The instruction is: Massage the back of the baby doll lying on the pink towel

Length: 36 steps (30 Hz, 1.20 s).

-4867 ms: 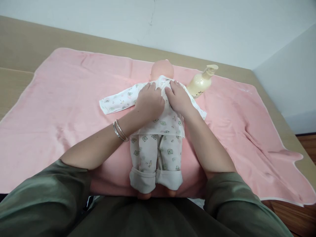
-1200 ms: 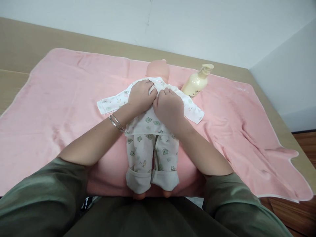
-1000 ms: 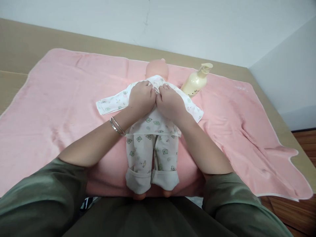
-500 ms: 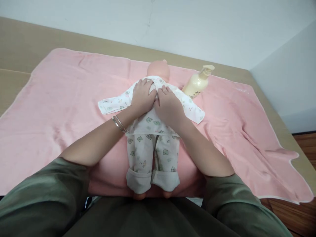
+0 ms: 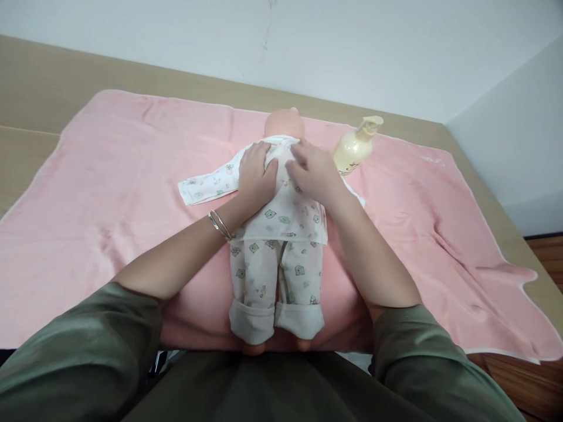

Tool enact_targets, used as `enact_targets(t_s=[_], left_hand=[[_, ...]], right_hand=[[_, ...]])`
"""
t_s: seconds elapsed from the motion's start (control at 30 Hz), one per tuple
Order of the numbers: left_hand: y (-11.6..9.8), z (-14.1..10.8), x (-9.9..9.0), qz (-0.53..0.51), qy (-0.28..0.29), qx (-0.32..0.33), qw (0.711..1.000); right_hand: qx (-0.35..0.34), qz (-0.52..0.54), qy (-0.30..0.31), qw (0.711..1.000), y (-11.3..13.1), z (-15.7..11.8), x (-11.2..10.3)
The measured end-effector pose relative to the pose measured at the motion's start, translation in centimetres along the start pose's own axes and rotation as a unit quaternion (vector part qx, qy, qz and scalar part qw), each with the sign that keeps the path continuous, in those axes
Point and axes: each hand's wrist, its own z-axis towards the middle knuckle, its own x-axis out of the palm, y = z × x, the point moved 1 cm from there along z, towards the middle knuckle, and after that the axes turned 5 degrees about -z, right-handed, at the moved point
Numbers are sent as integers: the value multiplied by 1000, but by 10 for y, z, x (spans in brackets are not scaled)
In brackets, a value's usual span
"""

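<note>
A baby doll (image 5: 284,124) lies stretched out with its head away from me and its feet at the near edge. It wears a white printed shirt (image 5: 288,220) and matching pants (image 5: 257,275) with turned-up cuffs. My left hand (image 5: 257,179) rests on the left side of the doll's upper torso, fingers extended and thumb apart. On the other side, my right hand (image 5: 319,176) lies over the shirt near the shoulder, its fingers loosely spread and slightly bent. Nothing is held in either hand. The right hand and forearm cover much of the shirt's right sleeve.
A cream pump bottle (image 5: 354,149) stands just beyond my right hand. Under the doll spreads a pink blanket (image 5: 145,158), wrinkled at the right, on a wooden table (image 5: 88,67). A white wall (image 5: 185,41) rises behind it.
My right hand has shifted right and outward over the shirt, opening a wider gap between my hands. My left hand stays on the upper torso.
</note>
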Motion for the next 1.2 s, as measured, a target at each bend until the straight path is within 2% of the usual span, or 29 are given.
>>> enact_targets(t_s=[0.1, 0.3, 0.4, 0.57, 0.73, 0.87, 0.93, 1.1, 1.2], left_hand=[[-2, -4, -1, -11, -18, -5, 1000], [7, -3, 2, 2, -22, 16, 1000], [11, -2, 3, 4, -21, 26, 999], [8, -4, 3, 3, -26, 25, 999], [-1, -4, 0, -1, -27, 11, 1000], [-7, -5, -3, -6, -29, 12, 999], [-7, -6, -3, -8, -28, 14, 999], [0, -5, -2, -4, -23, 3, 1000], [1, -5, -2, -24, -20, -1, 1000]], right_hand=[[13, 4, -25, 1000, 10, -4, -9], [33, -25, 3, 999, 27, -9, 19], [40, -9, 8, 999, 29, -12, 19], [41, -15, -54, 998, 31, -14, 12], [11, -16, 9, 1000, 29, -13, 13], [22, 4, -21, 1000, 23, -13, -4], [32, 6, -33, 999, 21, -12, -5], [9, 5, 47, 999, 17, -6, 7], [9, 13, 32, 999, 10, -3, -1]])
